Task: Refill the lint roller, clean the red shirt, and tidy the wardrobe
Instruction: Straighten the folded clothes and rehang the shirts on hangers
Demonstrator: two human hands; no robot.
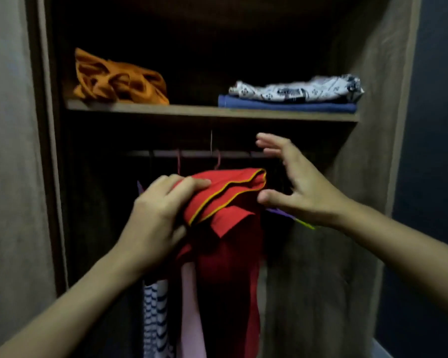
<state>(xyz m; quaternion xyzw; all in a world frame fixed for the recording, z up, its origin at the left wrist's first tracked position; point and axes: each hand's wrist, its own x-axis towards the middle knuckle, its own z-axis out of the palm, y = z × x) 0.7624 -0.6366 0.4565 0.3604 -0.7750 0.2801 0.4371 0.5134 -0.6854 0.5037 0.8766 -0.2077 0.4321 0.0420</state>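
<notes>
Meanwhile, left hand [153, 215] gripping red shirt [225, 200], right hand [295, 182] spread open, holding nothing

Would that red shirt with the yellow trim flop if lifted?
Probably floppy: the red yellow-trimmed fabric shirt folds and hangs below the left hand. Likely light, since one grip holds it bunched.

1. At centre frame the left hand [157, 215] grips the collar of the red shirt [225, 228], which hangs in the wardrobe [367, 177].
2. The right hand [295, 182] is spread open just beside the collar.
3. On the shelf [192, 111] in the upper frame lie orange cloth [119, 78] at left and folded clothes [292, 95] at right.
</notes>
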